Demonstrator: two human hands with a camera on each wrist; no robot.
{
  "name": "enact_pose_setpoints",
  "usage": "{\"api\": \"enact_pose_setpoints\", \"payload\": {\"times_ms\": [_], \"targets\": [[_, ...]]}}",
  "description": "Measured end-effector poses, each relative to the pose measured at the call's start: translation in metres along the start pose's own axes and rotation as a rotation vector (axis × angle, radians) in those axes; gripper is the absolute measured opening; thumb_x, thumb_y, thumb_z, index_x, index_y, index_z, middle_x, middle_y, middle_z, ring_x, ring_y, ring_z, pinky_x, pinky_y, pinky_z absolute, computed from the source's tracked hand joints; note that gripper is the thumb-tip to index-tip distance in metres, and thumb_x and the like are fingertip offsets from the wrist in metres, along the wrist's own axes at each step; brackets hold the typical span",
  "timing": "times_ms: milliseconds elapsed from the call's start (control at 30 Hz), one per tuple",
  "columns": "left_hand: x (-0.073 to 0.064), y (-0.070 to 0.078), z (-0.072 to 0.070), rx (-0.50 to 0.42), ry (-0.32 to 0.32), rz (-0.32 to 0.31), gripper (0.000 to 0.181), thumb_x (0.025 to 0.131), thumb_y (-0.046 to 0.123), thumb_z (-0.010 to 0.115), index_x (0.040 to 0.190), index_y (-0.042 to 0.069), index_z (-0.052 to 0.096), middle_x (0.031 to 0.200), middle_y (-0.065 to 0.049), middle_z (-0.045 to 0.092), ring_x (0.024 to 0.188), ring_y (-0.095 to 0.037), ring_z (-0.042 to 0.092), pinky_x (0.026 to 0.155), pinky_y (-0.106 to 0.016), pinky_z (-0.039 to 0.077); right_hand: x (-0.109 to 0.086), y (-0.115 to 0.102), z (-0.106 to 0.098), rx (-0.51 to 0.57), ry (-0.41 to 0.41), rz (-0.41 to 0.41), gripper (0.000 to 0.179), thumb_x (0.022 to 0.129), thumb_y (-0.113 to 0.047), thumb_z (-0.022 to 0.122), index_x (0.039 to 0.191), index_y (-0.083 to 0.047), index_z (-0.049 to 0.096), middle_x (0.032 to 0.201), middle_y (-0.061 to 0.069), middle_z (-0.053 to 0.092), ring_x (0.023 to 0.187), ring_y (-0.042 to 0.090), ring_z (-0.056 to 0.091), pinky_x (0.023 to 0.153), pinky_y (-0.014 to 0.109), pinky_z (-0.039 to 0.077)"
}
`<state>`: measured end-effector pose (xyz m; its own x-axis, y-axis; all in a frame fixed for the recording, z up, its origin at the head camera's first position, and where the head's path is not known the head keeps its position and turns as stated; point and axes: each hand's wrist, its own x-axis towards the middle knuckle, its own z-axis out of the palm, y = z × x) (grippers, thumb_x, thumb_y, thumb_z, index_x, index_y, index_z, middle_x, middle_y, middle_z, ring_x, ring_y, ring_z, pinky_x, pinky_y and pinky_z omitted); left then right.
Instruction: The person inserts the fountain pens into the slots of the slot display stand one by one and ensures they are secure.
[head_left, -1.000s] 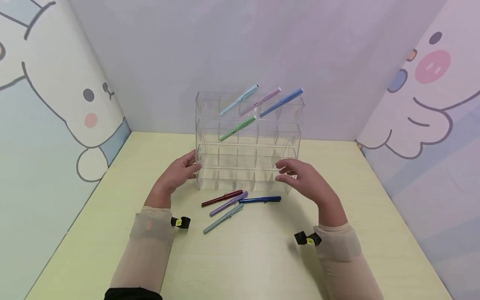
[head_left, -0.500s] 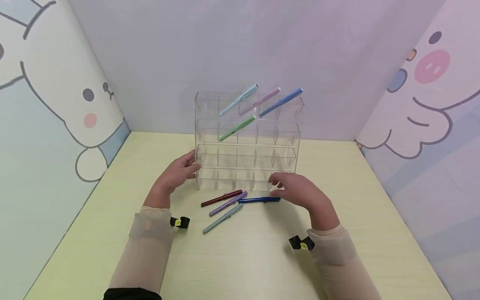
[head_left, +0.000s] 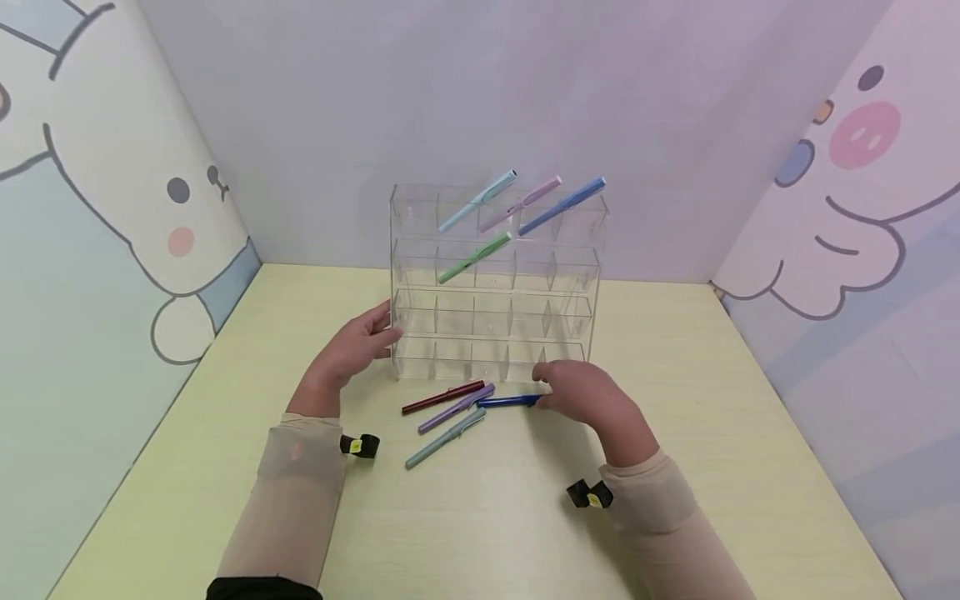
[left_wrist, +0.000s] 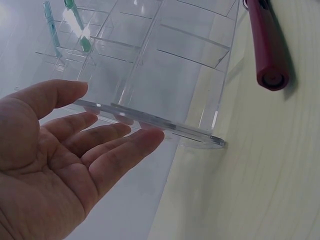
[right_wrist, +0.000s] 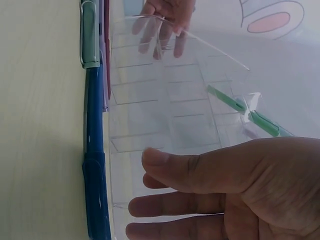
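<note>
A clear acrylic pen rack point(head_left: 491, 337) with tiers of compartments stands upright. My left hand point(head_left: 351, 352) rests at its left side; in the left wrist view, its straight fingers point(left_wrist: 122, 162) lie against the outer side panel and the thumb is near the panel's edge. My right hand point(head_left: 588, 396) is low before the rack's front right, fingers slightly bent, overlapping the capped end of a dark blue pen point(head_left: 506, 401) in the head view. In the right wrist view, thumb and fingers point(right_wrist: 175, 204) are apart with nothing between them, and the pen lies beside them.
Dark red point(head_left: 442, 397), purple point(head_left: 453, 410) and grey-green point(head_left: 444, 439) pens lie on the table before the rack. Light blue point(head_left: 480, 200), pink point(head_left: 521, 204) and blue point(head_left: 564, 205) pens lean in the top tier, a green pen point(head_left: 475, 257) one tier down. Cartoon-printed walls flank the table point(head_left: 450, 533).
My right hand has moved down and left from the rack's right front to the dark blue pen's capped end. My left hand and the pens stay in place.
</note>
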<state>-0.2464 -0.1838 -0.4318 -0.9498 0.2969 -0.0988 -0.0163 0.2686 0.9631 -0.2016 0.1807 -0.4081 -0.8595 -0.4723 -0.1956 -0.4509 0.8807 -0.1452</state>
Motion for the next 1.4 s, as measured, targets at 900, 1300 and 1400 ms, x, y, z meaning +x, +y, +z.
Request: {"api": "enact_pose_setpoints", "payload": {"times_ms": [900,1300,1400], "targets": [[0.003,-0.002,0.000,0.011,0.006,-0.014,0.068,0.103,0.022,0.052,0.159,0.024,0.014,0.161,-0.006,0.030,0.139,-0.027,0.043,0.104,-0.050,0.046,0.013,-0.016,0.028,-0.258,0.002,0.075,0.014,0.082,-0.016,0.078,0.084,-0.013,0.065,0.073,0.002,0.060,0.063,0.018,0.053,0.055,0.037,0.049],[0.003,-0.004,0.000,0.000,0.012,-0.017,0.068,0.103,0.022,0.054,0.159,0.024,0.015,0.161,-0.007,0.029,0.140,-0.027,0.043,0.105,-0.051,0.045,0.012,-0.011,0.024,-0.210,0.000,0.062,0.018,0.092,-0.006,0.060,0.076,-0.014,0.058,0.068,0.000,0.055,0.060,0.017,0.047,0.054,0.036,0.045],[0.002,-0.004,0.000,0.004,0.007,-0.015,0.069,0.103,0.023,0.053,0.159,0.022,0.014,0.161,-0.007,0.028,0.141,-0.028,0.041,0.106,-0.051,0.045,0.009,-0.011,0.019,-0.180,0.016,0.058,0.020,0.091,-0.004,0.060,0.074,-0.015,0.056,0.066,-0.001,0.053,0.059,0.017,0.046,0.052,0.035,0.042]]}}
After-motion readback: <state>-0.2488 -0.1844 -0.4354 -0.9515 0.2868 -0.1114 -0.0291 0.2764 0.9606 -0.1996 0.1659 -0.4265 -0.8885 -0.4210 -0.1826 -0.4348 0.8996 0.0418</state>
